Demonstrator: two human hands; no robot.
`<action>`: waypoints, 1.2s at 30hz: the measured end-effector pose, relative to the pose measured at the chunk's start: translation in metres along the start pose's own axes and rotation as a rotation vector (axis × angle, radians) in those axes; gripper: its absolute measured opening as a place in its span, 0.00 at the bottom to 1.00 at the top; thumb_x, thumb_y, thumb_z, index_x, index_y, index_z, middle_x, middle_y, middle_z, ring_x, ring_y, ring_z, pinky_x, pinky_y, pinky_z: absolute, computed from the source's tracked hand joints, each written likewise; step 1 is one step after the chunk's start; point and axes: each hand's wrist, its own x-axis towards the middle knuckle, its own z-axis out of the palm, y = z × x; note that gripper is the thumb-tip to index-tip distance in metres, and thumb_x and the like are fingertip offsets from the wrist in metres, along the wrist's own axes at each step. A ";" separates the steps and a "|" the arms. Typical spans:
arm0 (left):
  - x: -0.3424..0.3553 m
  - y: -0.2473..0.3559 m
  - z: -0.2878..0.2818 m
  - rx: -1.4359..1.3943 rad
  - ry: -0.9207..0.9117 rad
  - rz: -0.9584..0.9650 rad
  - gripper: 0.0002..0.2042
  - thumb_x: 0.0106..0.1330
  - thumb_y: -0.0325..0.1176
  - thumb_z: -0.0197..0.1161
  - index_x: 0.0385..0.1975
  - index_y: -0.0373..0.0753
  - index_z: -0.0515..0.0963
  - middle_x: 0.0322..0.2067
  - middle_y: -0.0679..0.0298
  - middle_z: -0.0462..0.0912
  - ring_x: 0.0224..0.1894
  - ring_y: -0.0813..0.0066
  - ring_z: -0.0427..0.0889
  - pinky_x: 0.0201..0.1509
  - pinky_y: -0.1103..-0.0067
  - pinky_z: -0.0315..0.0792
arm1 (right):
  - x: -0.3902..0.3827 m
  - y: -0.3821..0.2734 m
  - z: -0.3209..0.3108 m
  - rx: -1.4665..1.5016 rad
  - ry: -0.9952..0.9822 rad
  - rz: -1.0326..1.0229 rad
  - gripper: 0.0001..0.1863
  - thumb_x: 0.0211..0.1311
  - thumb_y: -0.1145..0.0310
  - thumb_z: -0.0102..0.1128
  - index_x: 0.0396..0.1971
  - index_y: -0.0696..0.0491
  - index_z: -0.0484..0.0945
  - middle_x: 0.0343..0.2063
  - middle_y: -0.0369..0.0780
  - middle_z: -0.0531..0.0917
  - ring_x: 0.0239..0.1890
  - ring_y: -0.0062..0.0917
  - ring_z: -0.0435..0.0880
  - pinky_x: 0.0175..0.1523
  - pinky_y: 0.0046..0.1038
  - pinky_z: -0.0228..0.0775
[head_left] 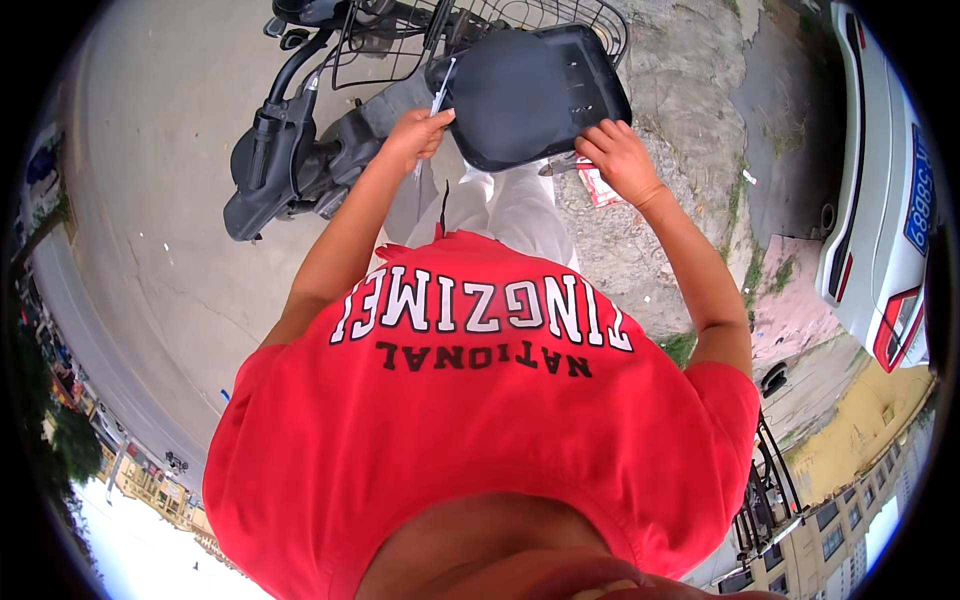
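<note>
In front of me is a broad black panel with rounded corners; whether it is a scooter seat or a cover I cannot tell. My left hand is at its left edge, fingers closed round thin, pale strips that stick up past the thumb. Part of the strips is hidden in the hand. At the near right corner of the panel, my right hand has its fingers bent over the rim, gripping the edge. Just beneath that hand shows a red and white packet.
A black scooter with wire baskets stands at the left and far side. To the right lies rough, broken concrete, with a white car beyond it. A black metal rack is near my right side.
</note>
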 end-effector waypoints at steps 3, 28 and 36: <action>0.018 -0.007 0.008 0.062 0.097 -0.123 0.11 0.60 0.35 0.56 0.17 0.42 0.66 0.11 0.73 0.62 0.07 0.87 0.50 0.10 0.84 0.44 | 0.014 0.045 0.011 -0.047 -0.067 -0.047 0.10 0.45 0.71 0.51 0.32 0.51 0.72 0.33 0.33 0.73 0.38 0.25 0.71 0.40 0.26 0.62; 0.230 -0.077 0.064 -0.319 0.353 -0.669 0.07 0.60 0.21 0.41 0.33 0.29 0.67 0.27 0.48 0.77 0.12 0.73 0.69 0.09 0.80 0.59 | 0.039 0.059 0.109 0.778 0.031 0.990 0.08 0.52 0.75 0.50 0.33 0.59 0.71 0.29 0.52 0.78 0.35 0.46 0.77 0.41 0.38 0.68; 0.171 0.001 0.045 1.380 0.318 0.004 0.09 0.55 0.32 0.57 0.31 0.33 0.75 0.34 0.49 0.79 0.36 0.58 0.79 0.37 0.69 0.73 | 0.073 0.067 0.165 0.490 -0.375 1.249 0.16 0.48 0.69 0.54 0.35 0.63 0.71 0.37 0.55 0.77 0.41 0.46 0.77 0.46 0.38 0.70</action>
